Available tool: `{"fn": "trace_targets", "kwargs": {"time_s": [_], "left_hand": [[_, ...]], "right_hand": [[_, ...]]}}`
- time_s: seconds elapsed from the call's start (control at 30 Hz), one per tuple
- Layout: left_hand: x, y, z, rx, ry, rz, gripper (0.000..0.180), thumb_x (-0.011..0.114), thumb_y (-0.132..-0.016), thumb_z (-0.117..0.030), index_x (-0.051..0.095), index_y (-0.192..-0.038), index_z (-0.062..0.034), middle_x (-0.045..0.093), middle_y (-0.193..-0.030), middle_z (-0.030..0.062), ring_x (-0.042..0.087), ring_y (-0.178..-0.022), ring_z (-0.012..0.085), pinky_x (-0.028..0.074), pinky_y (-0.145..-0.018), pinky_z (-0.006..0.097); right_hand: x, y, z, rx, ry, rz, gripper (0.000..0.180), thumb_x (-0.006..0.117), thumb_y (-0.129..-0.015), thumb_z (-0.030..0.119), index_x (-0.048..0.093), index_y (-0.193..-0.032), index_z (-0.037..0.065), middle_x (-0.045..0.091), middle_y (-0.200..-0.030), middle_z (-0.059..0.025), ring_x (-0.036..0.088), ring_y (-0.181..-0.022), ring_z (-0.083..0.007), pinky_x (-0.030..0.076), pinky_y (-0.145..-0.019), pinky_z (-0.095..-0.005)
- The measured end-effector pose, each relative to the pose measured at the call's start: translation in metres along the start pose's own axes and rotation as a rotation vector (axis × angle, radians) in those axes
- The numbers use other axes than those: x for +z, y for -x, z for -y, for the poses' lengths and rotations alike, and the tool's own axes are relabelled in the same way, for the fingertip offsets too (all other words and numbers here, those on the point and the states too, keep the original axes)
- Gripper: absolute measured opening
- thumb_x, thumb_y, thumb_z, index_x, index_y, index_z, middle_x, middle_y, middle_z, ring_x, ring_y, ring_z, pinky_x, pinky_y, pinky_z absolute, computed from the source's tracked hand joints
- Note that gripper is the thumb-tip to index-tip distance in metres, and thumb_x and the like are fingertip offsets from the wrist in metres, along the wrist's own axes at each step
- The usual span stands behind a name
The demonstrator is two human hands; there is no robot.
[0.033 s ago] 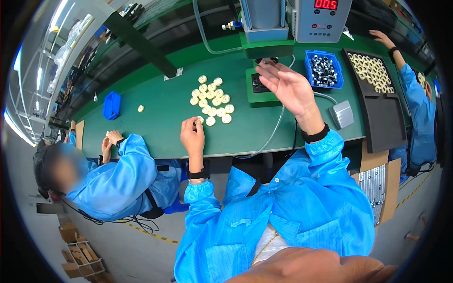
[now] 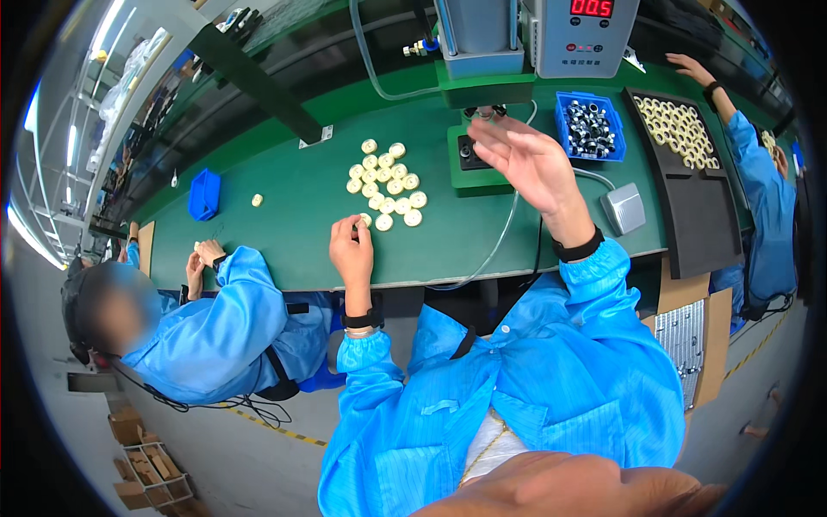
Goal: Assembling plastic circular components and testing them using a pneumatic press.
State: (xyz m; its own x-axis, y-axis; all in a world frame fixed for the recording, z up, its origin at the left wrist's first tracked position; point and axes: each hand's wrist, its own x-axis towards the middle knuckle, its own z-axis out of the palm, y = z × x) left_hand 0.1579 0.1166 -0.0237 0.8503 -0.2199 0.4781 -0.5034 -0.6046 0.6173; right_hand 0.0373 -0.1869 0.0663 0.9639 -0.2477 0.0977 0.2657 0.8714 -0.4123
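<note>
My left hand [image 2: 351,254] is at the near side of a loose group of round cream-coloured plastic pieces [image 2: 379,175] on the green bench. Its fingertips are closed on one round cream piece [image 2: 366,221] at the group's edge. My right hand [image 2: 534,172] is raised in front of a bench press [image 2: 484,52], palm turned up and fingers stretched out, with nothing seen in it. Its fingers partly cover the press's green base [image 2: 478,179] and the black fixture [image 2: 469,157] there.
Right of the press stand a blue bin [image 2: 593,129] of dark metal-rimmed parts, a grey switch box [image 2: 624,209] and a black tray [image 2: 702,211] with cream pieces. A control box [image 2: 579,39] adjoins the press. A co-worker [image 2: 215,332] sits left, near a blue bin [image 2: 204,194]; another's arm [image 2: 732,121] reaches in right.
</note>
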Motion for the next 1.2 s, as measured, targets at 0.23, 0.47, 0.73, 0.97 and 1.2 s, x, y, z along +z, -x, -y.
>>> {"fn": "trace_targets", "kwargs": {"time_s": [0.23,0.47,0.73,0.97,1.2], "left_hand": [[0.0,0.004,0.006,-0.001,-0.069,0.025,0.017,0.062,-0.086,-0.01,0.068,-0.1,-0.0035,0.063,-0.098,0.0112,0.061,-0.067,0.0209,0.051,-0.065,0.033],[0.002,0.003,0.011,0.025,-0.086,0.007,0.018,0.062,-0.086,-0.013,0.068,-0.099,-0.0034,0.064,-0.096,0.0096,0.057,-0.064,0.0187,0.049,-0.063,0.032],[0.005,0.007,0.009,0.066,-0.152,0.026,0.017,0.063,-0.083,-0.011,0.068,-0.098,-0.005,0.065,-0.101,0.012,0.061,-0.091,0.0317,0.05,-0.078,0.041],[0.003,0.01,0.011,0.068,-0.17,0.014,0.018,0.063,-0.083,-0.011,0.068,-0.098,-0.0049,0.065,-0.1,0.0124,0.061,-0.09,0.032,0.05,-0.079,0.041],[0.004,0.009,0.014,0.171,-0.193,-0.053,0.017,0.063,-0.084,-0.011,0.068,-0.098,-0.0045,0.065,-0.097,0.01,0.062,-0.076,0.0234,0.05,-0.071,0.036]], "right_hand": [[-0.037,0.089,0.058,-0.641,1.436,-0.335,0.034,0.06,-0.09,0.009,0.059,-0.122,-0.002,0.066,-0.115,-0.0168,0.066,-0.103,-0.0303,0.054,-0.082,-0.0371],[-0.099,0.161,0.097,-0.427,2.435,-0.371,0.07,0.074,-0.077,0.028,0.047,-0.139,0.014,0.039,-0.148,-0.0129,0.034,-0.137,-0.0379,0.034,-0.104,-0.0501],[-0.122,0.149,0.065,-0.451,2.574,-1.072,0.064,0.07,-0.082,0.035,0.049,-0.135,0.008,0.043,-0.142,-0.0179,0.035,-0.134,-0.0412,0.039,-0.096,-0.0556],[-0.127,0.147,0.069,-0.526,2.712,-0.907,0.071,0.071,-0.08,0.04,0.047,-0.132,-0.002,0.047,-0.138,-0.0188,0.039,-0.132,-0.0401,0.039,-0.096,-0.0585],[-0.127,0.145,0.075,-0.451,2.696,-0.855,0.07,0.072,-0.079,0.037,0.048,-0.131,-0.002,0.05,-0.135,-0.0181,0.04,-0.131,-0.0402,0.039,-0.097,-0.0565]]}}
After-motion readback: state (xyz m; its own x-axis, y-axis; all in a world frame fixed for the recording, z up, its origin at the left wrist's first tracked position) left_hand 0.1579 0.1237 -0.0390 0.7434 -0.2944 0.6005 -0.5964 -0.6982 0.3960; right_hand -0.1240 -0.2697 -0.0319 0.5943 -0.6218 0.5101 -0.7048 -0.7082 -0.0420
